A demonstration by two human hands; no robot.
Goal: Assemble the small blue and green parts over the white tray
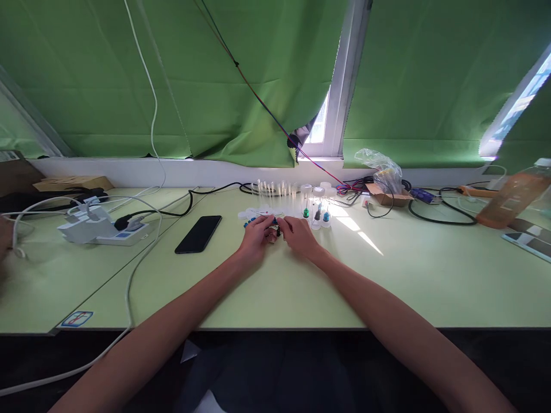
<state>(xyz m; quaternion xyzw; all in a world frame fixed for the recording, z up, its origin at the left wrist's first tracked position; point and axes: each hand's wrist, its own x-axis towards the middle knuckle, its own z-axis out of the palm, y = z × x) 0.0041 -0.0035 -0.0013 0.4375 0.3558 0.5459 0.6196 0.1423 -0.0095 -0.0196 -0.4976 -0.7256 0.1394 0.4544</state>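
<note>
My left hand (255, 236) and my right hand (298, 234) meet over the middle of the desk, fingers closed in a pinch. Between their fingertips is a small dark blue piece (275, 221), too small to name exactly. A little black part shows just below it, partly hidden by the fingers. Several small blue pieces (248, 222) lie beyond my left hand. Behind the hands stand several clear tubes (278, 198) in upright rows. Right of them are clear vials holding a green-based needle tip (306, 213), a black one (317, 215) and a blue one (326, 216).
On the left lie a black phone (198, 234) and a white power strip (129, 234) with plugs and cables. To the right are an open cardboard box (387, 197), black cables, a tilted bottle of amber liquid (512, 198) and another phone (528, 245). Green curtains (172, 80) hang behind.
</note>
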